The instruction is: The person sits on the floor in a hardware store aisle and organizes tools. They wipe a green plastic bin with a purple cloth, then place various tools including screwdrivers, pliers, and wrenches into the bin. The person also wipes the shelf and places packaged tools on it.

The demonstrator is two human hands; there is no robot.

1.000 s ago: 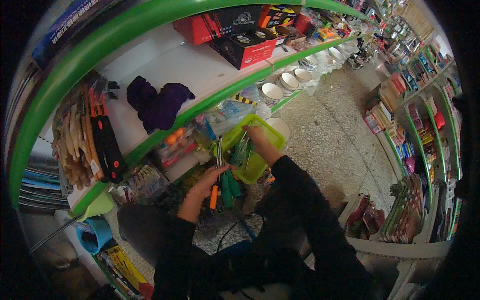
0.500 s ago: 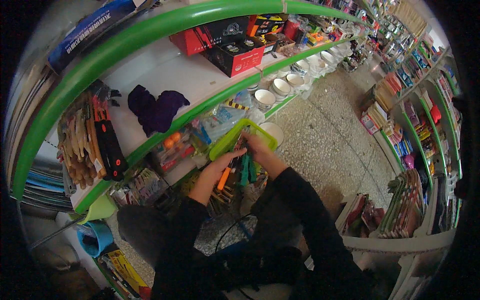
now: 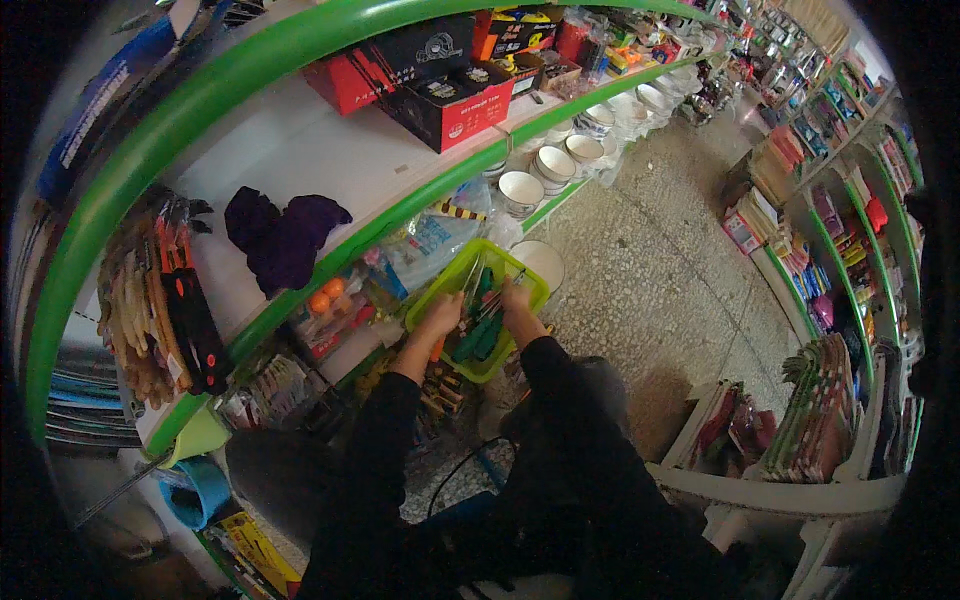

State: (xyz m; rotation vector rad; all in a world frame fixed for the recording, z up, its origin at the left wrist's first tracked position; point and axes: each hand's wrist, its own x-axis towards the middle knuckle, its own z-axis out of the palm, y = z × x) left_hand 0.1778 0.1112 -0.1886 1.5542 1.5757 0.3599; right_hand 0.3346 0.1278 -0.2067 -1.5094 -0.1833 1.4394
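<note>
A lime-green plastic basket (image 3: 484, 375) sits in front of me by the lower shelf. Over its left side, my left hand (image 3: 438, 318) is closed around an orange-handled tool (image 3: 437, 347), whose kind I cannot make out. My right hand (image 3: 518, 308), at the basket's right side, has its fingers closed on thin metal shafts. Dark green handles (image 3: 480, 338) lie within the basket just below those shafts, and appear to belong to them. Parts of the tools are hidden by my fingers.
A green-edged shelf beside me bears a dark purple cloth (image 3: 283, 235), red-and-black boxes (image 3: 460, 110) and hanging gloves (image 3: 140, 310). White bowls (image 3: 522, 190) stand beyond the basket. Folded textiles (image 3: 808, 410) fill the rack at right. A blue bucket (image 3: 195, 492) stands at lower left.
My hands have moved apart, the left one down and leftward. The green handles, earlier hanging below my right hand in front of the basket, are now inside it. The basket appears nearer.
</note>
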